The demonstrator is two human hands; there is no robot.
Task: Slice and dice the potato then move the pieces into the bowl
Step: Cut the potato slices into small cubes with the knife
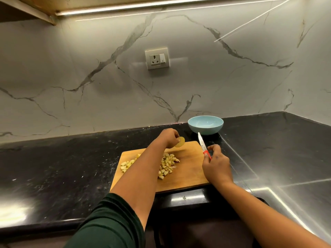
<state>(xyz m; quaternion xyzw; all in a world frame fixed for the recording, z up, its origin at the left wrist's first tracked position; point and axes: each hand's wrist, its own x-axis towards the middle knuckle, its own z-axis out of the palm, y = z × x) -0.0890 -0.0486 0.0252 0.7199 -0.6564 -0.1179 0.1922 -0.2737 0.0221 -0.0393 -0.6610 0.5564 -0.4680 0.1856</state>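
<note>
A round potato slice (179,141) was pinched at the fingertips of the left hand (170,137), held up on edge just above the far end of the wooden cutting board (189,169), so that grip was clamped on the slice. The knife (204,145) was held in the right hand (215,164), whose fingers were curled round the red handle, with the blade pointed away from the body and slightly leftward toward the bowl (205,124). The slice lay to the left of the blade and a little beyond the right hand, with bare board between the two; the left hand was the nearer to it, being already in contact. A spread of diced potato pieces (167,164) was seen across the middle of the board, partly hidden by the left forearm, reaching toward the left edge. The pale blue bowl stood on the dark counter (53,167) just past the far right corner of the board, and appeared to hold nothing yet. It was judged that open board for laying the slice flat remained only at the far and right portions, between the dice and the knife, and that care would be wanted near the board's far edge.
</note>
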